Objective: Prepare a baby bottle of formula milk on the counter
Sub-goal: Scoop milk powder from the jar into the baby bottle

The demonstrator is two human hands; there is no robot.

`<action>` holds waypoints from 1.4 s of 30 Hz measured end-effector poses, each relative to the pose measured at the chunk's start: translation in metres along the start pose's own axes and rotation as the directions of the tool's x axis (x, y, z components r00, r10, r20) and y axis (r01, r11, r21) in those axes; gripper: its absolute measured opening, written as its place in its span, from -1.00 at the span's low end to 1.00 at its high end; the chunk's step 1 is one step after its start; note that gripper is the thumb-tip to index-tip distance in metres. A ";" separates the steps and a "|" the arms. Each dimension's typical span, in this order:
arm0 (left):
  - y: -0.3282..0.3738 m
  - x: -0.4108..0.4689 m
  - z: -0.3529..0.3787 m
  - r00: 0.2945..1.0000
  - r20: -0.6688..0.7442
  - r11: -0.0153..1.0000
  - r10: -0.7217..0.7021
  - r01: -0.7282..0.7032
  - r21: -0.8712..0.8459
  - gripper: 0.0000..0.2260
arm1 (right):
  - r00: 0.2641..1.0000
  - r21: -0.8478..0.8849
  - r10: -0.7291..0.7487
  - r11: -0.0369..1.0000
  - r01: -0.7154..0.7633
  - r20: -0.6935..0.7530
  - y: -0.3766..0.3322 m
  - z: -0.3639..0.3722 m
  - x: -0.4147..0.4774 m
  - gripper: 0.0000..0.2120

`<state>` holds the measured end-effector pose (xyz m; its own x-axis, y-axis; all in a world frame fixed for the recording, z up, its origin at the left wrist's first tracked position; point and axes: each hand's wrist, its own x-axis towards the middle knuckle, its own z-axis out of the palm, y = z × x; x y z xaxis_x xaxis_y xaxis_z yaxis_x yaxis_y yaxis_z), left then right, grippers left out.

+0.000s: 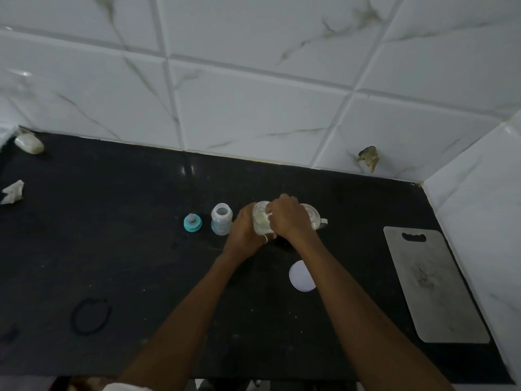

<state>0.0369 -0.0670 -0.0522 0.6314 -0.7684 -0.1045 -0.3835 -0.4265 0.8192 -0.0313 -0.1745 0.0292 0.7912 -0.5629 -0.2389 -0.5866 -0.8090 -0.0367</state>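
Gripping a clear jar [260, 221] of pale powder from both sides, the two hands meet over the middle of the black counter [112, 249]. The left hand [245, 230] wraps around the jar's left wall, fingers curled against it, a ring on one finger low down. The right hand [287, 217] closes over the jar's top and right side, fingers bent down at the mouth; whether they pinch a scoop there cannot be told.

Just left of the left hand the baby bottle [221, 219] stands upright and open, without its top. Further left, apart from the bottle, its teal teat ring [192, 222] sits on the counter. Behind the right hand, partly hidden by it, is a white cup [314, 217] with a handle pointing right. Nearer the person, beside the right forearm, a round white lid [301, 275] lies flat. Well to the right of that arm a grey cutting board [431, 283] lies along the tiled wall [253, 94]. Far to the left a dark ring [90, 316] rests on the counter.
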 end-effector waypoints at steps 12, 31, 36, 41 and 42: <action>0.010 -0.027 -0.014 0.964 -0.186 0.982 0.190 -0.184 0.046 -0.15 | 0.994 0.018 0.079 0.997 -0.078 -0.069 -0.010 -0.007 -0.011 -0.66; 0.032 -0.039 -0.027 0.930 -0.202 0.949 0.307 -0.284 0.137 -0.15 | 0.870 0.070 0.020 0.997 0.016 -0.492 -0.011 -0.014 -0.064 -0.81; 0.033 -0.039 -0.030 0.915 -0.205 0.933 0.346 -0.313 0.180 -0.16 | 0.849 0.016 -0.072 0.995 0.095 -0.523 0.001 -0.008 -0.076 -0.84; 0.038 -0.044 -0.028 0.907 -0.192 0.918 0.375 -0.335 0.210 -0.17 | 0.872 -0.016 -0.096 0.995 0.101 -0.481 0.001 -0.007 -0.070 -0.87; 0.038 -0.044 -0.027 0.906 -0.191 0.917 0.377 -0.335 0.216 -0.18 | 0.883 -0.018 -0.091 0.995 0.093 -0.461 0.000 -0.007 -0.069 -0.86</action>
<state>0.0129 -0.0360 -0.0010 0.5565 -0.7661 0.3215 -0.7093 -0.2365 0.6641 -0.0846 -0.1371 0.0528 0.8314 -0.5013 0.2399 -0.5073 -0.8608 -0.0409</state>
